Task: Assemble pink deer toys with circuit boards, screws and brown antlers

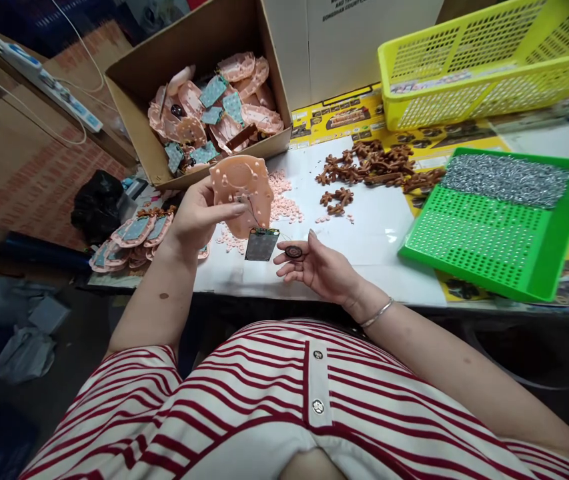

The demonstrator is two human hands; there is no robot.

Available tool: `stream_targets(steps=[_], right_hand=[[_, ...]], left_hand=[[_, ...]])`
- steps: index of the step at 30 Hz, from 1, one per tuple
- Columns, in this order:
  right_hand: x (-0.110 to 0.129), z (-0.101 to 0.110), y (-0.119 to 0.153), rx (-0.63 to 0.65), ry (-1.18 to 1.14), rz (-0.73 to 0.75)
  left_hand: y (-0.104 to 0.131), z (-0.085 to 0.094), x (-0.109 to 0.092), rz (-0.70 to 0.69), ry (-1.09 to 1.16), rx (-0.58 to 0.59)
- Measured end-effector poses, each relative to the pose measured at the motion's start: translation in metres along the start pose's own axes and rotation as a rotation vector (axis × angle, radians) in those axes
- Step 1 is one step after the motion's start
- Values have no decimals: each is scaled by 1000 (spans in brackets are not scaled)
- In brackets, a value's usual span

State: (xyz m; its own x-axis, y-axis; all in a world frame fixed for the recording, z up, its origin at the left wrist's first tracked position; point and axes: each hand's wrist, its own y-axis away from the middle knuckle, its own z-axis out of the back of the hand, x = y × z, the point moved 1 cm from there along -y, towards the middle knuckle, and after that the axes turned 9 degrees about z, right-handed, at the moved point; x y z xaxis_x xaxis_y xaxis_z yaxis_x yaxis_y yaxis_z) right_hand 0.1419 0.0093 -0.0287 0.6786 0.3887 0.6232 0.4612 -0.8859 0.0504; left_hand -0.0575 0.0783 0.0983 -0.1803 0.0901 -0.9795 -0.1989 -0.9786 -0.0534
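Desk (pixel 391 267), spread with white and yellow printed sheets, under the cardboard box (pixel 277 73) and far out to its right. Cardboard box itself, open and heaped with pink shells (pixel 189 97) and blue-green panels (pixel 233 107). Yellow basket (pixel 431 109), right of the box and apart from it. Green tray (pixel 484 243), farther from the box than the brown parts and nearer the person, with silver metal pieces (pixel 509 177) covering the far portion. Stacked shells (pixel 137 233), in front of the box's left side. Brown parts (pixel 379 163), right of the box, in 1 large heap plus 1 small cluster.

Left hand (pixel 199 212), just in front of the box, closed on a shell edge, with thumb across the inner face. Right hand (pixel 327 270), in front and to the right of the box, loosely curled, with a disc held at the fingers. Held shell (pixel 244 180), raised before the box. Circuit board (pixel 263 245), dangling below that shell, in front of the box. Black disc (pixel 293 252), right of the board, farther from the box. Tiny pink bits (pixel 287 210), scattered in front of the box.
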Motion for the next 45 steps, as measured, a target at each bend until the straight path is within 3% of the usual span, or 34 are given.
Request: stream_targets(steps=[6,11,13,16,19,21,26,29,31,36,42,45], right_hand=[[-2,11,10,87,84,16],[0,13,19,1,319,110],[5,18,23,-60,609,294],[20,25,30,-94,1195,716],[38,20,39,21,1590,1092],[50,9,43,118,1688,1208],[68,-26,42,327,1685,1102],[68,-31,38,357,1705,1109],[64,-27,36,297,1729,1189],[53,-17,33,-26,1801,1379],[47,-21,34,-53,1840,1433],[43,-18,34,-121,1787,1380]], left_hand=[[9,-5,9,72,90,-1],[17,-8,28,187,165,-6],[21,-9,36,231,145,50],[27,-12,46,260,150,130],[33,-20,52,296,199,204],[38,-29,53,331,235,271],[48,-55,46,367,360,394],[53,-65,42,373,468,437],[55,-69,42,384,509,454],[56,-71,50,416,507,391],[58,-78,51,434,519,385],[60,-80,52,429,511,399]])
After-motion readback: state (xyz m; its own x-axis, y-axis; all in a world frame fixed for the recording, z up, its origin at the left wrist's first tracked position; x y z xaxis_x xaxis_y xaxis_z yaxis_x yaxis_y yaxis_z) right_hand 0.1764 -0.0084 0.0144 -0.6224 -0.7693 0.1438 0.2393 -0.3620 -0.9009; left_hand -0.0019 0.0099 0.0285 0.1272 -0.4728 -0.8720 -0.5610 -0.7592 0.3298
